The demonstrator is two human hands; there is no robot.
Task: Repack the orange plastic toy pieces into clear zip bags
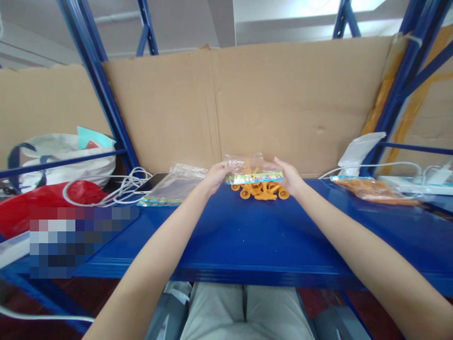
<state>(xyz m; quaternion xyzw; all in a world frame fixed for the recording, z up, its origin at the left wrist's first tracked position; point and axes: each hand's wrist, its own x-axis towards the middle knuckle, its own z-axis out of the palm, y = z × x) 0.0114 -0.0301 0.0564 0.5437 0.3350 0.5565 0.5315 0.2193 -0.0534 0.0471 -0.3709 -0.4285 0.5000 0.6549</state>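
A clear plastic bag [244,164] with a colourful printed strip [254,178] is stretched between my two hands above the blue shelf. My left hand [216,177] pinches its left side, fingers closed on the film. At the right end of the strip, my right hand [290,178] grips the bag, though some of its fingers are hidden. Orange plastic parts with round, wheel-like ends [264,192] lie on the shelf just below and behind the bag. Some orange shows through the film; whether any part is inside, I cannot tell.
Flat clear bags [177,184] lie in a pile at left, beside coiled white cable [132,182]. A filled bag of orange parts [375,189] rests at right, near a white power strip [410,184]. Cardboard [265,104] closes the back; blue posts [106,94] flank the shelf [247,241].
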